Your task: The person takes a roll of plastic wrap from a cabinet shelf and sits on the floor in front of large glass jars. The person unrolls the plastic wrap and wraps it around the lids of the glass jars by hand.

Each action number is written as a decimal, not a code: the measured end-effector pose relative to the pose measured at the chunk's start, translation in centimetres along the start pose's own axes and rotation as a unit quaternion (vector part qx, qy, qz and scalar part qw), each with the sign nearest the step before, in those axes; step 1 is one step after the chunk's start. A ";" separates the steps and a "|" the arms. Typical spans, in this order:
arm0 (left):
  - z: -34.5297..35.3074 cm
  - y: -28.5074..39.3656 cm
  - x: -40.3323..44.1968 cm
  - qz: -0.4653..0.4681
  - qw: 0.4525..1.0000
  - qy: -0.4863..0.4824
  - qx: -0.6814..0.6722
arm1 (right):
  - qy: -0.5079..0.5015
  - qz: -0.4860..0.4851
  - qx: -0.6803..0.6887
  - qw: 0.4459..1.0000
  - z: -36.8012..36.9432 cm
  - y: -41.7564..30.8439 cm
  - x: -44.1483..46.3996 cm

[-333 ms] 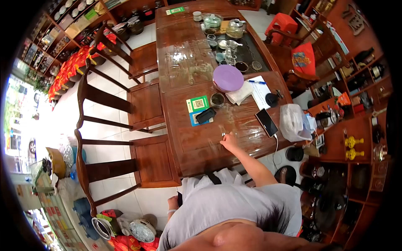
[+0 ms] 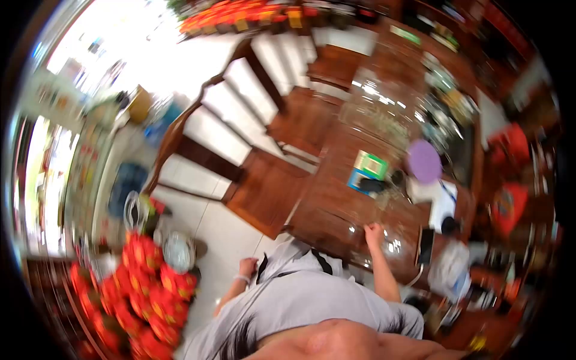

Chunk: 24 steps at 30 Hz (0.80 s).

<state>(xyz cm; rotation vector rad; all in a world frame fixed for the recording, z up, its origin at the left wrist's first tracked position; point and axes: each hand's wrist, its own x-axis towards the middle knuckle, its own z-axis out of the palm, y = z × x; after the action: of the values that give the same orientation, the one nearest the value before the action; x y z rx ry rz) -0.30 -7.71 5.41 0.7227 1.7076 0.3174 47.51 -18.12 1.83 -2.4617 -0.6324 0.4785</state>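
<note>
My right hand [image 2: 373, 233] rests at the near part of the brown wooden table [image 2: 336, 210], its fingers curled; whether anything is in them is too small to tell. Down at my left side, my left hand [image 2: 248, 266] hangs by my waist near a dark strap or edge, fingers bent and blurred. Beyond my right hand lie a black object [image 2: 372, 185] on green and blue code cards [image 2: 370, 165], and a purple round lid [image 2: 424, 162]. A phone [image 2: 425, 246] with a white cable lies to the right.
Wooden chairs [image 2: 264, 195] line the table's left side. Red bundles [image 2: 144, 288] and a plastic-covered bowl [image 2: 179, 252] are on the floor at lower left. A white plastic bag [image 2: 450, 270] sits at the right, near white paper [image 2: 443, 204]. Tea ware stands farther back.
The view has swung to the left, so the table appears farther right and tilted, and the red bundles show more. My left hand and forearm are more visible. My right hand remains at the table.
</note>
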 end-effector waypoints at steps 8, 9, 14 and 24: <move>-1.0 -0.7 1.5 0.035 0.995 0.052 -0.073 | -0.237 -0.112 0.230 0.937 6.4 -7.7 1.4; -1.6 -1.2 1.4 0.016 0.996 0.046 -0.080 | -0.262 -0.125 0.220 0.932 7.4 -9.6 0.1; -7.1 -3.6 3.8 -0.009 0.988 0.042 -0.152 | -0.377 -0.207 0.183 0.884 14.4 -21.3 -7.0; -25.8 -19.6 5.8 -0.096 0.832 0.262 -0.480 | -0.427 -0.512 0.167 0.726 22.8 -54.4 -22.5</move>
<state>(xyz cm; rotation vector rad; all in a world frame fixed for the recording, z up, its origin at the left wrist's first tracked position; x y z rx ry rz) -31.23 -14.98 -3.24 -0.3225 1.7929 1.2057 0.45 19.69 20.19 -1.0994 -1.8898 1.0903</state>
